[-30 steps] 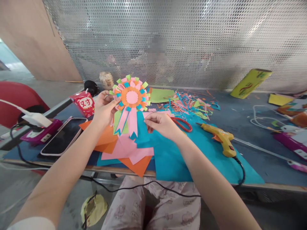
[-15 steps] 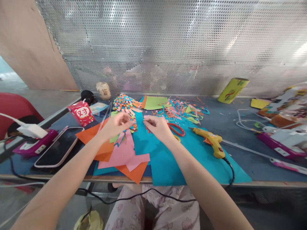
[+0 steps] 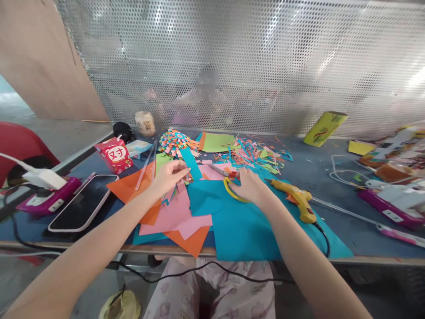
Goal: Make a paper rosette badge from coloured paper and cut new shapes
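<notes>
A narrow blue paper strip point(image 3: 191, 164) stands out from the fingers of my left hand point(image 3: 172, 175), which pinches it near its side. My right hand point(image 3: 249, 185) is closed on scissors point(image 3: 230, 189) with a red and a yellow handle loop; their blades point left toward the strip. Beneath both hands lie blue paper point(image 3: 244, 230), pink paper point(image 3: 166, 217) and orange paper point(image 3: 128, 184) in overlapping sheets. Just beyond my left hand sits a round fringed paper flower point(image 3: 175, 142) in several colours.
Paper scraps point(image 3: 252, 153) and a green sheet point(image 3: 218, 142) lie behind the scissors. To the right are a yellow glue gun point(image 3: 297, 199), a yellow tube point(image 3: 325, 128) and a purple power strip point(image 3: 393, 208). A phone point(image 3: 84, 204) and a red packet point(image 3: 115, 155) lie left.
My right hand has moved right from the blue paper and taken hold of the scissors. My left hand now pinches the blue strip, which has tilted to the left.
</notes>
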A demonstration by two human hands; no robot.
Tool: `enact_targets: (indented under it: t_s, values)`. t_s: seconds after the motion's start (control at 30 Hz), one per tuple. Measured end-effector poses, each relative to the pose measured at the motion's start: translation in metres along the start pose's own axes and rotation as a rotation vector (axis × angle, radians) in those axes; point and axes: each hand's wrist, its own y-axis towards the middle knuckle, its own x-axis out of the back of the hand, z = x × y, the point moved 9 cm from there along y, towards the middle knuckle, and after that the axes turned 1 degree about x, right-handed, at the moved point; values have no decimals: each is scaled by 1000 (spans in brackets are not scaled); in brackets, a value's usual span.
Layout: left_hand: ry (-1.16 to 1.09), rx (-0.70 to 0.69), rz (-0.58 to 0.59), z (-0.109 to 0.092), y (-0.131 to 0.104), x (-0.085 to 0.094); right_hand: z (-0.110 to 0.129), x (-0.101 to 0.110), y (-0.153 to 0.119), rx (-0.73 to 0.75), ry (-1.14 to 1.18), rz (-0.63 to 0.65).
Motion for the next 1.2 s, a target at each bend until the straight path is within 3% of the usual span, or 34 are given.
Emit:
enact_targets:
  t_s: [0.17, 0.3, 0.4, 0.57, 0.83, 1.0, 1.2]
  values:
    - [-134, 21, -73, 4, 0, 7, -6, -2, -5, -61, -185, -9]
    - [-170, 32, -120, 5, -1, 10, -5, -12, 7, -32, -113, 163]
    - [-199, 47, -145, 3, -2, 11, -13, -13, 11, -62, -85, 168]
    - [-221, 61, -199, 0, -4, 16, -15, -9, 5, -61, 6, 37]
    - [-304, -14, -333, -9, -8, 29, 8, 21, -10, 110, 598, -262]
    - [-353, -72, -344, -19, -11, 27, 32, 21, -21, 277, 642, -72]
    - [-344, -46, -337, -18, -12, 25, 43, 9, -28, 273, 536, 122]
